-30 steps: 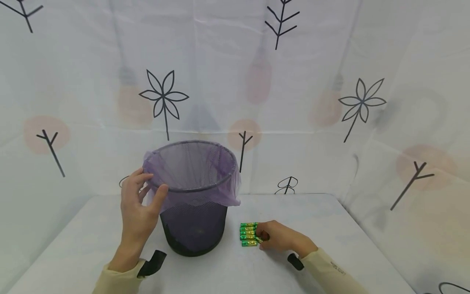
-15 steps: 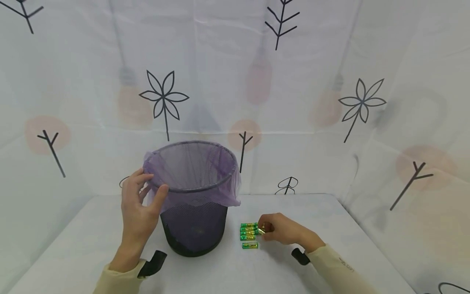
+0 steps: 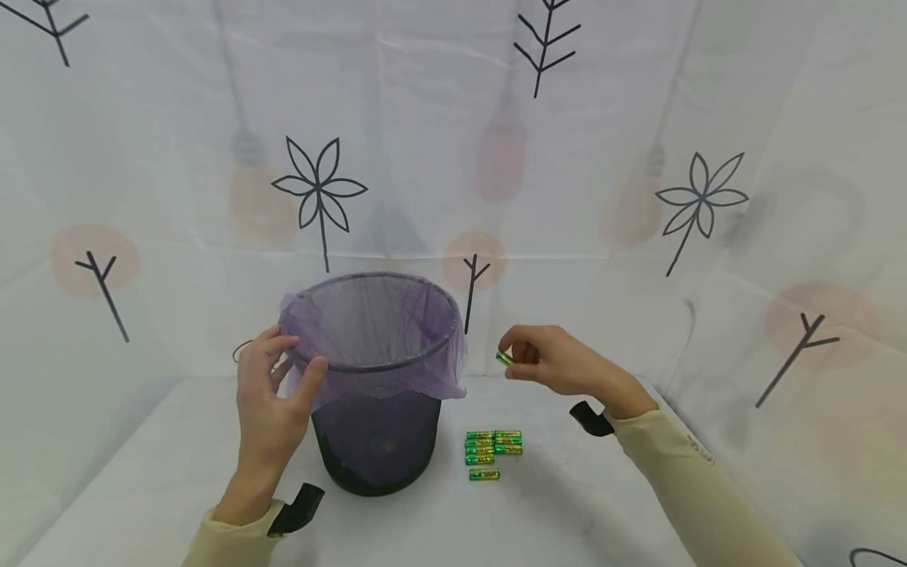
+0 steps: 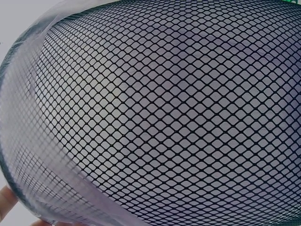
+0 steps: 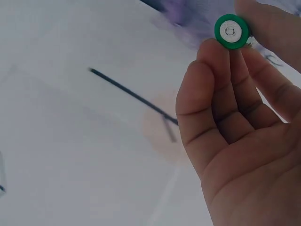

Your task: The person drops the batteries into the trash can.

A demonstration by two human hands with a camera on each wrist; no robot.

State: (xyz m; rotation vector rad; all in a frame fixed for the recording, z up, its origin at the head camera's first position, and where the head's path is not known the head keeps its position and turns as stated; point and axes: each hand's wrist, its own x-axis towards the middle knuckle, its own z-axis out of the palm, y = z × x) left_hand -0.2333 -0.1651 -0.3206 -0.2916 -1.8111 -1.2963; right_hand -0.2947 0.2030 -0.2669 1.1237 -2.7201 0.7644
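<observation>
Black metal-mesh bin [image 3: 375, 425] with thin glossy purple plastic liner [image 3: 383, 378]; shiny green foil-wrapped battery [image 3: 504, 358].

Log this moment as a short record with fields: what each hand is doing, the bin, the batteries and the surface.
left hand: grips the rim of the bin, thumb outside, fingers over the liner edge
right hand: raised right of the bin, pinches one battery end-on between thumb and fingertips
bin: black mesh, upright, purple liner folded over its rim
batteries on table: green and gold, a cluster lying flat right of the bin's base, one set slightly apart in front
table: white
backdrop: white cloth printed with twigs and flowers
</observation>
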